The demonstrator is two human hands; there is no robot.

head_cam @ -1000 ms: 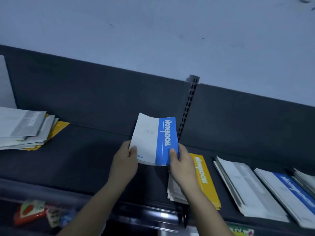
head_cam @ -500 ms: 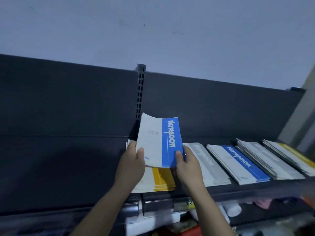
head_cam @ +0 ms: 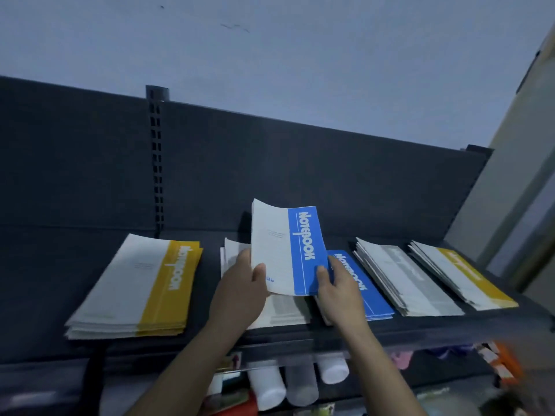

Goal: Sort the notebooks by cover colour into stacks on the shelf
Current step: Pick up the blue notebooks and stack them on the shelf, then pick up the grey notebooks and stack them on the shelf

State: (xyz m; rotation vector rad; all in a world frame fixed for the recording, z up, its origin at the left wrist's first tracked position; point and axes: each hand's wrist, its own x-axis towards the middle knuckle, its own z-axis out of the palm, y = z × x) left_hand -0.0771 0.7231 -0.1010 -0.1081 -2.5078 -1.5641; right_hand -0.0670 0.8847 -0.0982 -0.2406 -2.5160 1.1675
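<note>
Remote op here, on the head cam. Both hands are gripping the blue notebook [head_cam: 288, 250] by its near edge. The left hand [head_cam: 240, 291] is pinching the white corner with its thumb on the cover. The right hand [head_cam: 339, 291] is pinching the blue band the same way. The hands are sitting apart, one at each bottom corner.

The notebook is being held up off the shelf [head_cam: 60, 280], tilted with its far edge raised, cover facing me. It's hanging over a pale stack [head_cam: 282, 310] and the left edge of the blue stack [head_cam: 375, 298], which is lying just to the right.

Further right, a grey stack [head_cam: 405, 280] and then a yellow stack [head_cam: 462, 274] are lying side by side. Another yellow pile [head_cam: 141, 289] is sitting well off to the left, apart from the rest.

Some white bottles [head_cam: 267, 385] are lying on the level below. The other stuff down there is too blurry for me to call.
</note>
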